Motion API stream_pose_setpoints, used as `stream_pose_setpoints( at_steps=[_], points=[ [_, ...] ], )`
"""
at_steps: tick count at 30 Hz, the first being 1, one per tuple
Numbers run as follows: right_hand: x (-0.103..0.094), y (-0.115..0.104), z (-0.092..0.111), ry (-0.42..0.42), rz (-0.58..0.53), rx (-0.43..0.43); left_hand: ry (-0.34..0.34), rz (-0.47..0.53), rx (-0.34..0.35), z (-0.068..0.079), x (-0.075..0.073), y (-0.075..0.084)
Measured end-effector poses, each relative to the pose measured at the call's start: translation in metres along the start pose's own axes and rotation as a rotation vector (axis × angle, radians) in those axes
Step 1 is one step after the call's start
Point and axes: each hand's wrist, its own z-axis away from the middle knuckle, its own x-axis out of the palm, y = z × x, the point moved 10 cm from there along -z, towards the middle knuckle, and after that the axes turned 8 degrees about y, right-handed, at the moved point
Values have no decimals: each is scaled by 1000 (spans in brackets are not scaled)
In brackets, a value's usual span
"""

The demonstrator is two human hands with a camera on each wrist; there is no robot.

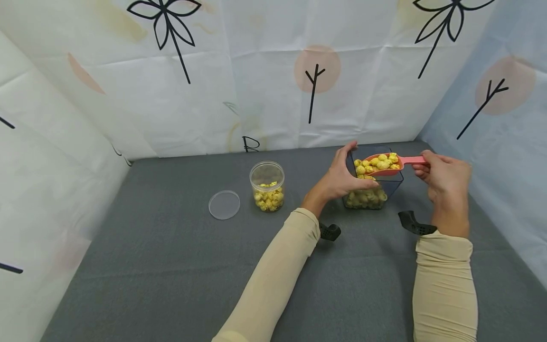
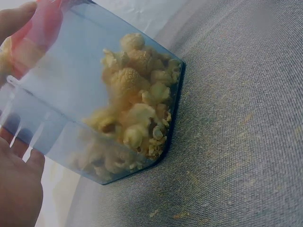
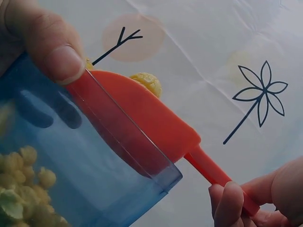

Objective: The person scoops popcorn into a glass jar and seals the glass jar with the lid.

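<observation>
A clear bluish square container [image 1: 394,184] with popcorn [image 2: 137,109] in its lower part stands at the right of the table. My left hand [image 1: 337,178] grips it at the top, thumb on the near rim and fingers round the left side. By its handle, my right hand [image 1: 447,180] pinches a coral-red scoop [image 3: 147,118]. The scoop's bowl, heaped with yellow popcorn [image 1: 380,163], lies level within the container's mouth, partly below the rim. In the right wrist view, the left thumb overlaps the bowl's edge.
Left of the container stands a clear round jar [image 1: 267,171], uncapped and partly filled with yellow popcorn. A round translucent lid [image 1: 224,205] lies flat beside the jar. Grey cloth [image 1: 179,266] covers the table. Printed white fabric [image 1: 265,71] walls it in at the back and sides.
</observation>
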Motion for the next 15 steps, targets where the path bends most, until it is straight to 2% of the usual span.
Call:
stream_pose_setpoints(
  at_steps=[6, 15],
  points=[
    [-5, 1, -1, 36, 5, 29, 4, -4, 4, 0, -1, 2],
    [-8, 1, -1, 39, -40, 59, 6, -6, 4, 1, -1, 2]
  ],
)
